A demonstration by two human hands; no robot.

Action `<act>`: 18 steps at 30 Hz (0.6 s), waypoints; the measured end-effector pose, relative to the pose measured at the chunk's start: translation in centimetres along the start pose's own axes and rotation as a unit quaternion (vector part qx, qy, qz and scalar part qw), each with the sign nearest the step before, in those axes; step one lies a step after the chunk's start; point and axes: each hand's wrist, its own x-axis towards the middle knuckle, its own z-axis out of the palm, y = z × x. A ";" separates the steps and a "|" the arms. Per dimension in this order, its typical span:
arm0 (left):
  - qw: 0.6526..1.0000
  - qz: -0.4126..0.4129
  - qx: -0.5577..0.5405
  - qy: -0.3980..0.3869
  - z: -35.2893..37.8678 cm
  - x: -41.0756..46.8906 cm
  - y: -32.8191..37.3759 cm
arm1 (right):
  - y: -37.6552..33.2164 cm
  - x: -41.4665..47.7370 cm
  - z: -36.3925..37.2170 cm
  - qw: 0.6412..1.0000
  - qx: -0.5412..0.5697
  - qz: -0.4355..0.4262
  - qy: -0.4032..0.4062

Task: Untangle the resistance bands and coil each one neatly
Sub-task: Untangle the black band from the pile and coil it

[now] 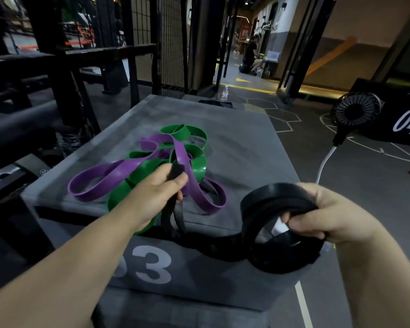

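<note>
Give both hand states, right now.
Left hand: closed, gripping a loose strand of the black band.
Right hand: closed, holding the same band's coil.

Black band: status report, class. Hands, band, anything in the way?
Right hand holds black band, part coiled. Left hand grips its loose end. Purple band and green band tangled on the box beside it.

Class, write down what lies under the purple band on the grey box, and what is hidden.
Beneath the purple band lie green band loops and the grey box top. The left hand, gripping a black band, covers where purple and green cross nearest the person.
</note>
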 end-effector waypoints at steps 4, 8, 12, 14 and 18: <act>0.988 0.019 0.103 -0.112 0.7 -0.6 -0.3 | -0.5 1.3 2.7 0.991 -0.108 0.051 -0.067; 0.986 -0.024 0.025 -0.164 1.8 -1.0 -0.6 | -0.9 2.2 5.1 0.982 -0.143 0.072 -0.097; 0.981 -0.024 0.007 -0.193 2.4 -1.4 -0.4 | -1.5 2.8 6.6 0.968 -0.201 0.094 -0.119; 0.982 -0.026 -0.014 -0.185 2.9 -1.8 0.0 | -1.5 3.1 7.3 0.959 -0.242 0.094 -0.116; 0.982 -0.008 -0.005 -0.188 3.4 -2.3 0.1 | -0.7 3.8 8.5 0.933 -0.354 0.042 -0.055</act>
